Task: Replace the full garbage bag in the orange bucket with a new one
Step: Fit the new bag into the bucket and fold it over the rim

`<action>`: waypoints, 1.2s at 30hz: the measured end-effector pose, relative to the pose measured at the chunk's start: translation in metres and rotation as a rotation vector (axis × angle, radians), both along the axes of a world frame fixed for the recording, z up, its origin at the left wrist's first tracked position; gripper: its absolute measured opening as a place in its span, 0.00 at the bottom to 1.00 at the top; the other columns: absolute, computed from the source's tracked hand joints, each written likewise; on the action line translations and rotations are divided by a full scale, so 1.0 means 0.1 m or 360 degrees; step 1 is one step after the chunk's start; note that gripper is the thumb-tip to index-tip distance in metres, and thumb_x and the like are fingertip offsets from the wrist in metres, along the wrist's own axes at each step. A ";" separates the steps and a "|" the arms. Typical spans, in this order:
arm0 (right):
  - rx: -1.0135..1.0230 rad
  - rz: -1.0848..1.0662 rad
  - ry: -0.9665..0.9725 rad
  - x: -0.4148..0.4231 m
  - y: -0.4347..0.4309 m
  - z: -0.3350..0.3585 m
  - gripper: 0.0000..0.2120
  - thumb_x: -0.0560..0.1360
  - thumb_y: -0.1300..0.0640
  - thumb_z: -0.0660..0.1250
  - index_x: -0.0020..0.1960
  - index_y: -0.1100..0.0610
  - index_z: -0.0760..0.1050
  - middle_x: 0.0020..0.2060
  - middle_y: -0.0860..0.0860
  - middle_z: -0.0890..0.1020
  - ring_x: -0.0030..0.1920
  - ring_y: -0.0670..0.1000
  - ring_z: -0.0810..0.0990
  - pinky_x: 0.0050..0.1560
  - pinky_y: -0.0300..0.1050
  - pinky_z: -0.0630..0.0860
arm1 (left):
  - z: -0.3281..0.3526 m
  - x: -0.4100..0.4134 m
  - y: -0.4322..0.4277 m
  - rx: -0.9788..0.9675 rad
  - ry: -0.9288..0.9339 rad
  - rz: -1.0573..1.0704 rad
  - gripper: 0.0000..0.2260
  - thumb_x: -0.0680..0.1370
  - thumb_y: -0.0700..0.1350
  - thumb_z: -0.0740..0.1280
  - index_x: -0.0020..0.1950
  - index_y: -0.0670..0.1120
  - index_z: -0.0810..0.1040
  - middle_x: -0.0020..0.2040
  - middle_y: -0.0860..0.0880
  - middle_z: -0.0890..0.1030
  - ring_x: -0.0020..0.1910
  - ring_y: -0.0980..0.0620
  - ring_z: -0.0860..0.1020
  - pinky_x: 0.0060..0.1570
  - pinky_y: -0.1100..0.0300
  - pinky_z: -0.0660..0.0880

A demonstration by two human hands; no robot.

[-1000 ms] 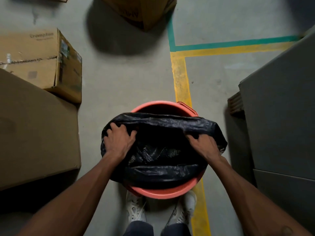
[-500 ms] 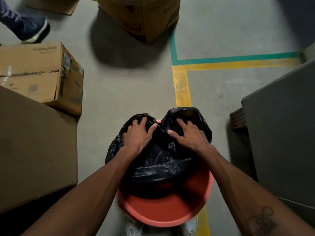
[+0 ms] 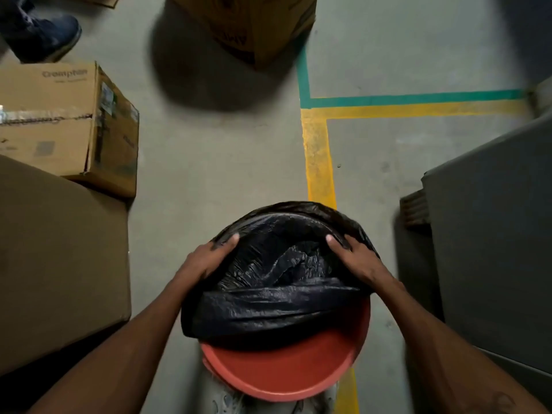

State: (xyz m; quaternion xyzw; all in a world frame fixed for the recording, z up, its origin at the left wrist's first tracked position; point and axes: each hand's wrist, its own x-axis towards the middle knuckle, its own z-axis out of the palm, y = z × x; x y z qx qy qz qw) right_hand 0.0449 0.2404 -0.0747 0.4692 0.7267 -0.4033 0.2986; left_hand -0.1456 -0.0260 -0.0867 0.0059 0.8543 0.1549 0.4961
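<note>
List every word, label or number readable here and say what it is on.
"Crompton": on the small cardboard box, slightly blurred.
Small line under it: too blurred to read.
Sticker on that box's side: too small to read.
Print on the far cardboard box: blurred, unreadable.
On the garbage bag and orange bucket: no text.

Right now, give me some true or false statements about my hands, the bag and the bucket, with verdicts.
1. The left hand and right hand both hold the black bag. True.
2. The bag covers the whole rim of the orange bucket. False: the near rim is bare.
3. A cardboard box lies on the floor left of the bucket. True.
4. The floor stripe beyond the bucket is red. False: it is yellow.
</note>
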 end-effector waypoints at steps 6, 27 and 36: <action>-0.0019 -0.0135 0.0019 0.48 -0.19 0.02 0.49 0.60 0.32 0.77 0.71 0.53 0.60 0.66 0.52 0.76 0.65 0.57 0.75 0.66 0.52 0.72 | 0.02 0.46 -0.53 -0.0004 0.0047 0.0229 0.44 0.58 0.61 0.80 0.70 0.49 0.69 0.63 0.45 0.80 0.61 0.42 0.77 0.61 0.53 0.74; -0.0143 -0.0027 0.0132 1.25 -0.66 0.12 0.49 0.61 0.53 0.83 0.69 0.55 0.53 0.65 0.53 0.70 0.67 0.57 0.72 0.68 0.52 0.71 | 0.24 1.76 -0.87 0.0254 0.0247 0.0392 0.65 0.64 0.39 0.82 0.77 0.50 0.29 0.78 0.40 0.47 0.75 0.38 0.60 0.71 0.47 0.62; 0.0249 0.0378 -0.0096 1.47 -0.78 0.26 0.48 0.62 0.20 0.62 0.65 0.57 0.67 0.57 0.56 0.81 0.54 0.59 0.81 0.50 0.49 0.78 | 0.24 2.16 -0.82 0.0102 0.0473 -0.0798 0.35 0.73 0.73 0.57 0.74 0.55 0.66 0.81 0.46 0.44 0.78 0.42 0.36 0.69 0.34 0.34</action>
